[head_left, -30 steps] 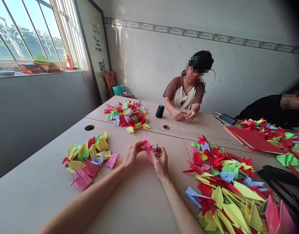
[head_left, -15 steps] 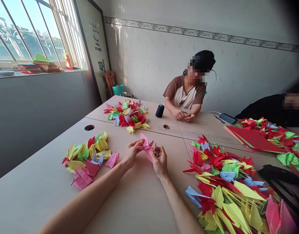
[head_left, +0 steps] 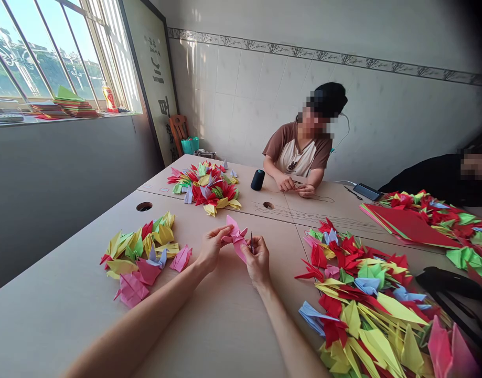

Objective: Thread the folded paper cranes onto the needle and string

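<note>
A pink folded paper crane [head_left: 237, 242] is held up above the table between my two hands, its wings spread. My left hand [head_left: 214, 244] pinches its left end between thumb and fingers. My right hand [head_left: 258, 261] grips the lower wing with the thumb. A thin dark pointed tool [head_left: 252, 240] also sticks up from the right-hand fingers; its exact kind is unclear. Left of my hands lies a small heap of yellow, green and pink cranes [head_left: 140, 244], with a single pink crane [head_left: 181, 258] beside it. A larger heap of mixed cranes [head_left: 366, 294] spreads to the right.
Across the table [head_left: 60, 320] a person [head_left: 298, 147] handles thread near a black thread spool [head_left: 257, 179]. Another crane heap [head_left: 207, 184] lies at the back. Red paper sheets [head_left: 409, 226], a phone [head_left: 367, 191] and a second person's dark sleeve [head_left: 421, 176] are at right. Table holes [head_left: 144, 206] show.
My hands and the pink crane stay almost still. The hands of the person opposite have shifted slightly.
</note>
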`<state>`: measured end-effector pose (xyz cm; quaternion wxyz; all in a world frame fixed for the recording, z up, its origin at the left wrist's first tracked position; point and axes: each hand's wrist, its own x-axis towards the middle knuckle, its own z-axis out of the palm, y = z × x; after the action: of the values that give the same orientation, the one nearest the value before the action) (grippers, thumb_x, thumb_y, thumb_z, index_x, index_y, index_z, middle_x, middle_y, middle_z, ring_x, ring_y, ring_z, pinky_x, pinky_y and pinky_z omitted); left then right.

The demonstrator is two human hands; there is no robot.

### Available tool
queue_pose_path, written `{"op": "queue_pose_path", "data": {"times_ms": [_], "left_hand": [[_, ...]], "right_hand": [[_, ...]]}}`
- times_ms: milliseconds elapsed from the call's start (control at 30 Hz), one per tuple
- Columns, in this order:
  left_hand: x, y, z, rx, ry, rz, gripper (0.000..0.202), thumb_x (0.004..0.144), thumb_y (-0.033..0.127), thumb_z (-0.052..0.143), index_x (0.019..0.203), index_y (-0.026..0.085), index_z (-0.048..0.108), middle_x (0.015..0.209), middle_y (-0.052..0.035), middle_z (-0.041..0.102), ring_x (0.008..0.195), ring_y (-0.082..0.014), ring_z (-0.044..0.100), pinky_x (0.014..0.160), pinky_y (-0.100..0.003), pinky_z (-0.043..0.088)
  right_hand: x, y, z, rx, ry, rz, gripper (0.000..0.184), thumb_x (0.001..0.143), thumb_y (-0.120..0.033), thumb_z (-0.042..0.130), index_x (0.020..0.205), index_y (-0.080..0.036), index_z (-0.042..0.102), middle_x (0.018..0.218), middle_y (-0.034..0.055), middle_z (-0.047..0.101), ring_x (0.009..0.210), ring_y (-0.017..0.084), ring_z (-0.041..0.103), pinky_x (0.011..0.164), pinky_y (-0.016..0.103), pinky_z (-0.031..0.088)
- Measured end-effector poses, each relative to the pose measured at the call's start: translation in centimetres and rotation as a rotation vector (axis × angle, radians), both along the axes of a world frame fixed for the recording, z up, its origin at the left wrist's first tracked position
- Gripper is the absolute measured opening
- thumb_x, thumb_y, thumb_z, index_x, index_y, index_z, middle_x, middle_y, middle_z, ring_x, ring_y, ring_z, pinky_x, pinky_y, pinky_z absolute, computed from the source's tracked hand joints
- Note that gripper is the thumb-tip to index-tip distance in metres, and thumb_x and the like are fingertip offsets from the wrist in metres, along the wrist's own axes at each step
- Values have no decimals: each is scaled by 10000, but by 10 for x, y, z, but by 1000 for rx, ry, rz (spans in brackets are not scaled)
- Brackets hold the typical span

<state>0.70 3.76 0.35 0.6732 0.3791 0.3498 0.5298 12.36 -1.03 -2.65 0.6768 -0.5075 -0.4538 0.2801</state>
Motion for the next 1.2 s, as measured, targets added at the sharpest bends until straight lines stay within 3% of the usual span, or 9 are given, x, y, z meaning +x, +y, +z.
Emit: {"op": "queue_pose_path", "data": {"times_ms": [133,267,400,567,633,733,900,1067,1200], "left_hand": [[-1,-2,-2,96,53,-24,298,692,230,566,908,88,714,678,-60,692,681,-173,627,792,-351,483],[-4,-4,-3,218,145,-25,373,683,199,447,917,90,717,805,-84,710,806,-220,632,824,-365,470],[-4,-8,-3,348,244,-90,407,644,152,477,981,164,705,982,-68,684,918,-232,603,824,-343,475],[1,-12,-6,501,269,-150,380,667,157,624,1041,200,673,1113,-72,619,948,-220,594,818,-320,485],[2,-10,-8,504,261,-117,273,722,244,639,984,186,688,1044,-80,643,931,-217,600,799,-309,485],[3,-5,-11,451,211,-42,252,753,321,635,945,164,682,897,-69,668,834,-187,609,737,-285,489],[4,-2,-11,329,66,-84,622,694,313,703,1261,175,488,753,-13,645,694,-138,597,657,-270,497],[7,-6,-11,298,61,-172,453,684,330,715,1081,132,621,901,-81,684,770,-173,618,677,-280,496],[7,-8,-11,293,79,-183,357,687,344,712,974,137,665,878,-69,690,735,-164,619,678,-280,500]], "right_hand": [[0,-1,1,-13,71,3,211,711,-307,632,743,-184,463,676,-49,480,556,77,432,519,189,378],[2,-1,0,-25,185,9,213,694,-302,634,748,-187,463,672,-47,500,552,82,464,501,193,404],[3,-1,2,-33,273,16,230,696,-323,632,764,-191,457,656,-50,527,516,87,496,458,194,411],[3,-4,7,-22,287,0,296,815,-459,522,731,-193,422,568,-61,537,330,25,290,326,165,219],[1,-4,9,-9,281,15,328,844,-497,479,741,-190,425,614,-40,586,321,16,268,324,168,209],[-1,-3,10,3,252,-32,309,788,-467,587,784,-182,468,730,-3,628,394,34,419,387,173,335],[-3,0,9,-23,150,-99,286,721,-399,680,856,-168,579,866,39,635,499,69,528,478,210,430],[0,1,2,-59,156,32,292,752,-411,650,875,-147,623,641,-5,598,481,88,509,474,214,422],[2,3,-3,-33,132,25,287,751,-430,647,817,-154,603,610,-23,571,484,94,518,479,211,429]]}}
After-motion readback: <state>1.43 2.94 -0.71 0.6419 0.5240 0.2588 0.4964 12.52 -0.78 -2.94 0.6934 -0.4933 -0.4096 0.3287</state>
